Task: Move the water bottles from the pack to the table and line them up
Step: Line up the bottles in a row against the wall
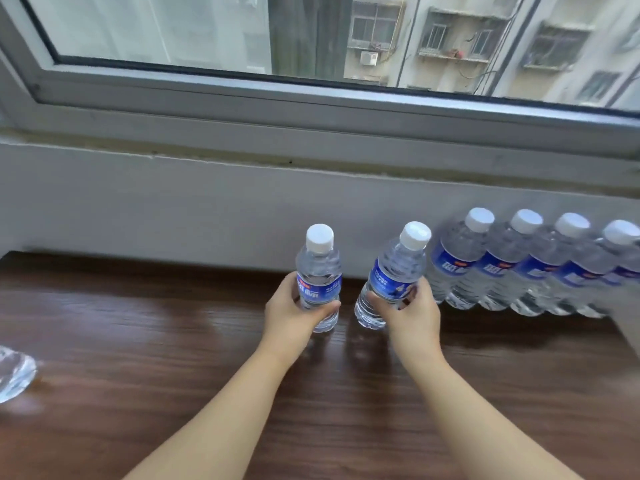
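Row of four capped bottles (526,265) standing on the table (138,341) against the wall below the window. Just left of the row: tilted bottle (391,278), leaning toward it, right hand (408,310) wrapped around its lower body. Further left: upright bottle (318,271), left hand (294,310) closed round its label. Risk, judged: the tilted bottle could knock the row's end bottle over, or both may land out of line.

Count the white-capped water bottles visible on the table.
6: one in the left hand, one tilted in the right hand, four in a row against the wall at right. More may sit past the right edge.
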`<move>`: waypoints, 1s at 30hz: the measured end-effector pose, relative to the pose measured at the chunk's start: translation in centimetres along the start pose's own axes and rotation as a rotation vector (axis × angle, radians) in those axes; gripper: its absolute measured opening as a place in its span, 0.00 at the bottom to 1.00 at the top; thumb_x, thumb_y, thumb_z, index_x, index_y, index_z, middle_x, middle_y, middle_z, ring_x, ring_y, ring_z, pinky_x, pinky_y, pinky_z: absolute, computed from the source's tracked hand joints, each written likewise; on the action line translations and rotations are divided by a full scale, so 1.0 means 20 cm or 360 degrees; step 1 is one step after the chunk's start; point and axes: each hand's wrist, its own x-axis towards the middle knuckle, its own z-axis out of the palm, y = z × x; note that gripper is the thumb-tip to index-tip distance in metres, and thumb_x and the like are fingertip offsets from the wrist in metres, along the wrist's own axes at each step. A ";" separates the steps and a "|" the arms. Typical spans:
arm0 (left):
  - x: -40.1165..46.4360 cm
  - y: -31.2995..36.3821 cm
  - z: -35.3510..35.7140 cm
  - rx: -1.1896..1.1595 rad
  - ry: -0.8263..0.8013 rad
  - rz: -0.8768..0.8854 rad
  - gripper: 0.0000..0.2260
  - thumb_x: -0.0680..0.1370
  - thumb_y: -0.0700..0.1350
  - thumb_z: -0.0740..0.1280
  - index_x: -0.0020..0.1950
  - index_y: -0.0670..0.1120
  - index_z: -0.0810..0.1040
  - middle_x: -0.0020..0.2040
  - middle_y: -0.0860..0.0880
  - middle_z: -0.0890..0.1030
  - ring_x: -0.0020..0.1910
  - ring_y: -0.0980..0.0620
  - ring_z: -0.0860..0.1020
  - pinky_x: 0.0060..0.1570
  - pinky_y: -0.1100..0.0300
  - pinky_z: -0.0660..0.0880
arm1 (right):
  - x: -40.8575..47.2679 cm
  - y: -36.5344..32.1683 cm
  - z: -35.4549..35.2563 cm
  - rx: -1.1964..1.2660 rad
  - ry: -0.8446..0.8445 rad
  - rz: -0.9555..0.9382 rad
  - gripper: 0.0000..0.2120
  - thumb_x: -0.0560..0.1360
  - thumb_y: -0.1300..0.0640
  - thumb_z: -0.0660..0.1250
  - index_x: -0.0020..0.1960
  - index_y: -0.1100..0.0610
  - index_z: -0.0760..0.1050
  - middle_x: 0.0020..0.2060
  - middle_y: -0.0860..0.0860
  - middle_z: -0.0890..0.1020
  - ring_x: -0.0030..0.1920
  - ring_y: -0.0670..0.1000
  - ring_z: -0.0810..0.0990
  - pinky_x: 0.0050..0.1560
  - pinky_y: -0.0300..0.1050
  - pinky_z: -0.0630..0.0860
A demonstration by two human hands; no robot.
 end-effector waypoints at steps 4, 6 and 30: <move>0.06 0.00 0.15 0.0022 -0.0026 0.0006 0.23 0.64 0.38 0.79 0.56 0.47 0.78 0.49 0.53 0.84 0.50 0.58 0.82 0.50 0.67 0.77 | 0.07 0.06 -0.05 0.0009 0.0037 0.0028 0.21 0.65 0.61 0.78 0.47 0.44 0.71 0.40 0.38 0.80 0.39 0.28 0.77 0.38 0.21 0.70; 0.09 0.00 0.19 0.0041 -0.0022 -0.0004 0.23 0.64 0.39 0.80 0.56 0.49 0.78 0.50 0.54 0.84 0.50 0.58 0.82 0.51 0.64 0.77 | 0.09 0.08 -0.05 0.0016 0.0036 0.0042 0.21 0.65 0.60 0.78 0.49 0.45 0.71 0.40 0.38 0.80 0.39 0.28 0.77 0.37 0.21 0.70; 0.22 0.05 0.41 0.0228 0.0173 0.0123 0.21 0.63 0.42 0.80 0.49 0.51 0.75 0.55 0.48 0.76 0.50 0.53 0.76 0.47 0.65 0.73 | 0.23 0.10 0.00 0.0074 0.0073 -0.0139 0.23 0.65 0.61 0.78 0.57 0.53 0.73 0.52 0.48 0.81 0.53 0.43 0.79 0.50 0.31 0.74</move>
